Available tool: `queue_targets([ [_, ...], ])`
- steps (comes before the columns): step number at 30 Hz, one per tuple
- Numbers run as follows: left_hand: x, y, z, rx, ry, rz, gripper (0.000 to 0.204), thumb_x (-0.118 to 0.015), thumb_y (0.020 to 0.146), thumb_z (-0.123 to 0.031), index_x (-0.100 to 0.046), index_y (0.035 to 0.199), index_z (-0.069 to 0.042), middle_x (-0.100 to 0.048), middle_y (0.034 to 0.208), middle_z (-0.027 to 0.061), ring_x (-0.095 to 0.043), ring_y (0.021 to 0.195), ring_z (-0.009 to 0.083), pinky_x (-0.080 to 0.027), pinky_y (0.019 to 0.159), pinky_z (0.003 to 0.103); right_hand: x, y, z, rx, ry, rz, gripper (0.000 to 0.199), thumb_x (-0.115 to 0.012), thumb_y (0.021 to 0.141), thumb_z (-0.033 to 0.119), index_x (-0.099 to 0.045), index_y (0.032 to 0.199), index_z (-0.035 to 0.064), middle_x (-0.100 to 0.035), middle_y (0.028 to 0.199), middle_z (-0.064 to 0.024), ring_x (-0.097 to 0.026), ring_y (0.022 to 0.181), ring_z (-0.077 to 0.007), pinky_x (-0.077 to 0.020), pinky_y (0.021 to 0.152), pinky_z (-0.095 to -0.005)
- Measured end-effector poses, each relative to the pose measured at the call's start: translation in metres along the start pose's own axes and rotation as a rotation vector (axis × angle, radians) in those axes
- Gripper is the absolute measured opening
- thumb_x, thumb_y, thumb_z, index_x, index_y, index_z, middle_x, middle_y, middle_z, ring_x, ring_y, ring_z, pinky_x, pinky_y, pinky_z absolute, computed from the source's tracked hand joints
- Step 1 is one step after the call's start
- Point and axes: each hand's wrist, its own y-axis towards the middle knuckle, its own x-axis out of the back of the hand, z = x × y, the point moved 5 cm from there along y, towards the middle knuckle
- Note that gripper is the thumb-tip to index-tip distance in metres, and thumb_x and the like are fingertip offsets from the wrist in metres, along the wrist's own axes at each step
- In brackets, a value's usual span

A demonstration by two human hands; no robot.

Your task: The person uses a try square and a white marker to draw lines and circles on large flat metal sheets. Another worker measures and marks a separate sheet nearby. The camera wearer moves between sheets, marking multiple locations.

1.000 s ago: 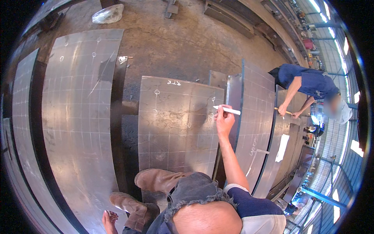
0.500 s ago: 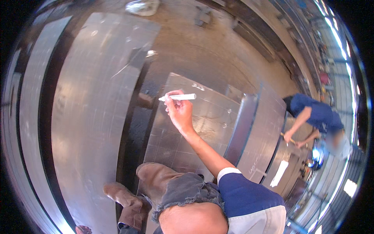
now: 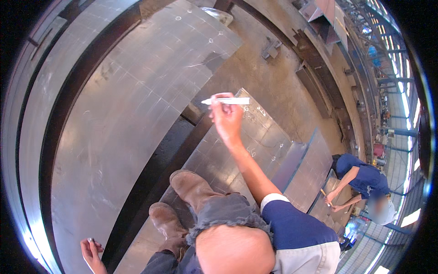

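My right hand (image 3: 227, 121) is closed around a white marker pen (image 3: 239, 101), held level with its tip pointing left. It hovers near the far corner of a metal plate (image 3: 214, 155) with grid lines, small white circles and handwritten marks. Whether the tip touches any surface cannot be told. At the lower left, my left hand (image 3: 93, 255) has its fingers pinched together over a larger grey metal plate (image 3: 123, 118). Something small and dark shows at its fingertips, too small to name. That larger plate also bears lines and circles.
My brown boots (image 3: 189, 185) rest on the nearer plate, beside a dark gap (image 3: 146, 182). More plates stand to the right, where a co-worker (image 3: 365, 180) bends over, holding a thin yellowish stick (image 3: 323, 193). Steel beams (image 3: 315, 89) lie beyond on the floor.
The view has swung, so the plates lie more slanted. My left hand has come further into view at the lower left. The marker pen stays in my right hand.
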Motion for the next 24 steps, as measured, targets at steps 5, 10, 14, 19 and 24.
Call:
queue_targets([
  [5, -0.03, 0.037, 0.01, -0.045, -0.053, 0.193, 0.013, -0.054, 0.1, -0.015, -0.054, 0.098, -0.002, -0.054, 0.079, 0.0018, -0.054, 0.069, 0.009, -0.046, 0.065, 0.024, 0.041, -0.027, 0.051, 0.113, 0.005, -0.142, 0.01, -0.062, 0.097, 0.014, -0.061, 0.102, 0.0057, -0.064, 0.078, -0.0006, -0.057, 0.061, -0.0047, -0.0459, 0.052, -0.0195],
  [10, -0.122, 0.072, -0.023, -0.241, -0.159, 0.509, 0.016, -0.056, 0.101, -0.019, -0.055, 0.095, -0.003, -0.055, 0.077, 0.0011, -0.054, 0.07, 0.0096, -0.047, 0.066, 0.025, 0.121, -0.09, 0.101, 0.252, -0.19, -0.321, 0.009, -0.062, 0.096, 0.013, -0.062, 0.102, 0.0055, -0.064, 0.078, -0.0005, -0.056, 0.06, -0.0051, -0.0439, 0.051, -0.0202],
  [14, -0.231, 0.063, -0.098, -0.414, -0.285, 0.787, 0.018, -0.055, 0.101, -0.019, -0.057, 0.095, -0.003, -0.058, 0.078, 0.0009, -0.054, 0.07, 0.0097, -0.046, 0.067, 0.026, 0.207, -0.156, 0.17, 0.398, -0.333, -0.548, 0.009, -0.062, 0.096, 0.013, -0.063, 0.1, 0.0051, -0.063, 0.076, -0.002, -0.056, 0.059, -0.0064, -0.0449, 0.05, -0.021],
  [19, -0.314, 0.011, -0.197, -0.576, -0.326, 1.013, 0.02, -0.054, 0.102, -0.021, -0.059, 0.099, -0.003, -0.061, 0.081, 0.0008, -0.056, 0.074, 0.0093, -0.045, 0.069, 0.024, 0.315, -0.274, 0.247, 0.466, -0.528, -0.907, 0.015, -0.061, 0.097, 0.017, -0.064, 0.102, 0.003, -0.065, 0.081, -0.0051, -0.057, 0.061, -0.0085, -0.0438, 0.05, -0.0223],
  [24, -0.37, -0.023, -0.216, -0.539, -0.302, 1.226, 0.021, -0.054, 0.102, -0.024, -0.06, 0.099, -0.004, -0.061, 0.081, -0.0001, -0.056, 0.075, 0.0083, -0.045, 0.071, 0.024, 0.354, -0.384, 0.3, 0.439, -0.692, -1.164, 0.02, -0.062, 0.097, 0.02, -0.064, 0.104, 0.0015, -0.065, 0.085, -0.0069, -0.056, 0.061, -0.0084, -0.0437, 0.05, -0.0236],
])
